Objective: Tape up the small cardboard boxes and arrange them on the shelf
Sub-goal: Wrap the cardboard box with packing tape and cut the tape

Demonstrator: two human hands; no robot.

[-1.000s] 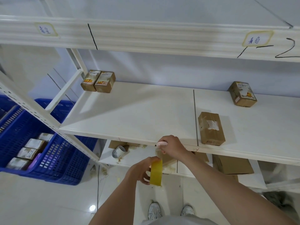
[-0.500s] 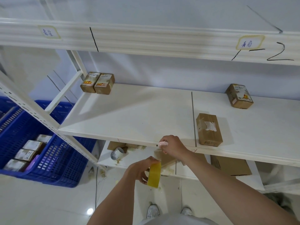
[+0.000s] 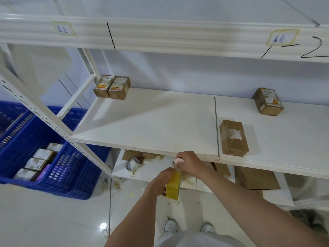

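Note:
My left hand [image 3: 161, 180] grips a yellow tape roll [image 3: 173, 186] just below the front edge of the white shelf [image 3: 151, 120]. My right hand [image 3: 189, 163] holds a small pink tool [image 3: 178, 160] right above the roll, at the shelf edge. A taped brown box [image 3: 233, 138] lies on the shelf to the right of my hands. Two labelled boxes [image 3: 112, 87] stand side by side at the back left. Another labelled box [image 3: 268, 101] sits at the back right.
A blue crate [image 3: 58, 168] with several small boxes stands on the floor at the left. The lower shelf holds a grey tape roll [image 3: 132, 164], flat cardboard [image 3: 254, 177] and scraps. A slanted white frame post [image 3: 53, 122] crosses in front of the crate.
Both hands stay at the shelf edge with the tape roll and pink tool, almost unmoved. The view has shifted slightly.

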